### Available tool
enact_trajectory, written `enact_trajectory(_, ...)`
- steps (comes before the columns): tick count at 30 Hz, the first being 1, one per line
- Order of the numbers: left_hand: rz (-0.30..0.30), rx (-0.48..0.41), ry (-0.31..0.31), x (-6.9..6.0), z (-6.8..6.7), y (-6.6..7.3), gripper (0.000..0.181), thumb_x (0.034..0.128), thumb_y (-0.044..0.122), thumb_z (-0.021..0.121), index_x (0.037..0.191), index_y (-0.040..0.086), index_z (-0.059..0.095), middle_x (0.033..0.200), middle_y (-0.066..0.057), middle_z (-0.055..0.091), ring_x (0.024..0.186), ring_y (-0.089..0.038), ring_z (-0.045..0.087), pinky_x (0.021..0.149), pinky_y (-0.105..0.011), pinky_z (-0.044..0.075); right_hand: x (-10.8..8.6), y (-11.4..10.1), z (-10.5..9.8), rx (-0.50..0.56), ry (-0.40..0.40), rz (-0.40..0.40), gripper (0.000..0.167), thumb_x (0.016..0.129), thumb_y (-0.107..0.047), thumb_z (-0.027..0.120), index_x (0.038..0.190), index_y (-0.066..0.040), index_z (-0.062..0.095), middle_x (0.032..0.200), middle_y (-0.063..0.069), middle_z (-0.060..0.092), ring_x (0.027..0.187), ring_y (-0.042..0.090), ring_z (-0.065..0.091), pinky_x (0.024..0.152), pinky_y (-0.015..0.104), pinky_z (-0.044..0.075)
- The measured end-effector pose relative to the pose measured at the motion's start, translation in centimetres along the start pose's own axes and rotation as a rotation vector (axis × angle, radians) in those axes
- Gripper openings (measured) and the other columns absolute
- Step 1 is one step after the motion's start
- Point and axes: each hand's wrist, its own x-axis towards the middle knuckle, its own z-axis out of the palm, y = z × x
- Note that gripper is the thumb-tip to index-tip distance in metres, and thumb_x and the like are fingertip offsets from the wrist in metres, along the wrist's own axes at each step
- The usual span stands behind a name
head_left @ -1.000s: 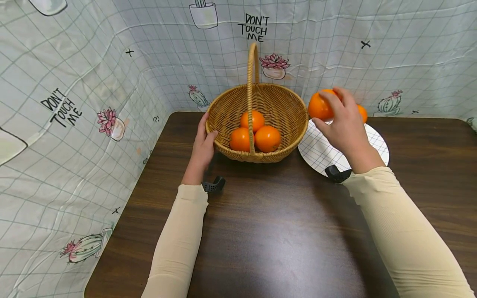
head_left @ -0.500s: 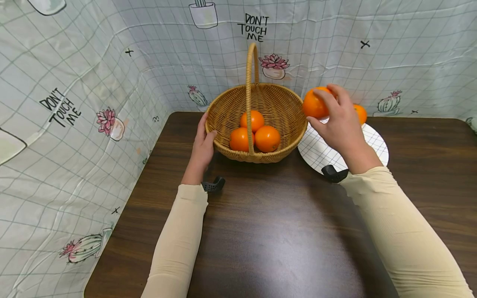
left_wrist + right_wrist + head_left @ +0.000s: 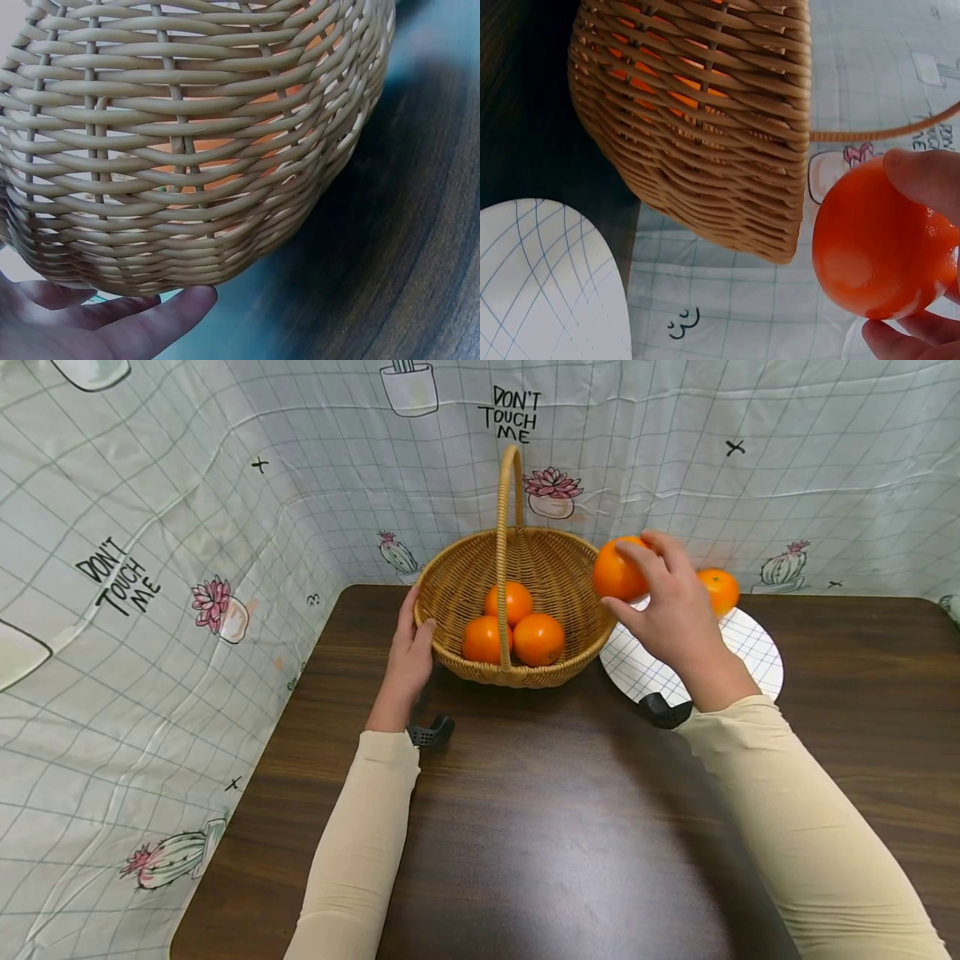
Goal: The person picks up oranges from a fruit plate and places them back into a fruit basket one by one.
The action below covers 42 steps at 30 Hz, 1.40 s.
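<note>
My left hand (image 3: 409, 658) grips the left side of a wicker basket (image 3: 468, 672), thumb over the rim and fingers along the outside. In the left wrist view the fingers (image 3: 161, 322) lie against the weave. Three oranges, one at the front right (image 3: 538, 639), sit inside the basket under its tall handle (image 3: 504, 510). My right hand (image 3: 678, 618) holds another orange (image 3: 619, 570) between thumb and fingers, raised at the basket's right rim. The right wrist view has this orange (image 3: 881, 244) apart from the basket wall (image 3: 705, 135).
A round white plate (image 3: 753, 647) with a blue grid lies right of the basket, partly hidden by my right hand. One orange (image 3: 718, 592) rests at its back. Behind the dark wooden table (image 3: 540, 827) hangs a printed cloth (image 3: 660, 435), which also covers the left side.
My right hand has carried its orange leftward from above the plate to the basket's right rim. More of the orange on the plate shows. My left hand and the basket have stayed put.
</note>
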Motion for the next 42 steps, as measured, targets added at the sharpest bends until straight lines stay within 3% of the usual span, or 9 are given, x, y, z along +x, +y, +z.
enact_trajectory(10, -0.007, 0.003, 0.006, -0.1, 0.1, 0.0, 0.058, 0.1046, 0.019, 0.036, 0.157, 0.022, 0.011, 0.162, -0.010, 0.017, 0.143, -0.033, 0.032, 0.113, -0.048, 0.035, 0.1, -0.3, 1.0, -0.006, -0.028, -0.020, 0.060, 0.083, -0.026, 0.077, 0.137, -0.017, 0.052, 0.145, 0.013, 0.043, 0.130, 0.037, 0.046, 0.099, 0.060, 0.043)
enact_trajectory(18, 0.002, -0.015, 0.008, 0.0, 0.1, 0.0, 0.057, 0.1043, 0.018, 0.036, 0.157, 0.021, 0.013, 0.161, -0.011, 0.019, 0.143, -0.033, 0.033, 0.113, -0.047, 0.035, 0.0, -0.3, 1.4, -0.003, -0.066, -0.004, 0.061, 0.084, -0.030, 0.075, 0.139, -0.018, 0.051, 0.151, 0.012, 0.042, 0.135, 0.038, 0.043, 0.104, 0.062, 0.038)
enact_trajectory(28, -0.022, -0.005, 0.013, -0.1, 0.0, 0.2, 0.057, 0.1043, 0.019, 0.036, 0.157, 0.021, 0.013, 0.161, -0.011, 0.018, 0.142, -0.033, 0.034, 0.112, -0.047, 0.036, -0.1, -0.2, 1.6, 0.010, -0.044, -0.056, 0.052, 0.087, -0.024, 0.072, 0.135, -0.014, 0.055, 0.143, 0.015, 0.048, 0.126, 0.038, 0.050, 0.101, 0.057, 0.042)
enact_trajectory(42, -0.021, -0.049, 0.005, 0.0, 0.0, 0.0, 0.057, 0.1040, 0.017, 0.036, 0.156, 0.022, 0.014, 0.162, -0.010, 0.017, 0.144, -0.033, 0.031, 0.112, -0.046, 0.036, -0.5, 0.6, 1.7, -0.014, -0.051, -0.053, 0.045, 0.089, -0.024, 0.070, 0.130, -0.009, 0.060, 0.140, 0.017, 0.050, 0.124, 0.038, 0.051, 0.100, 0.055, 0.044)
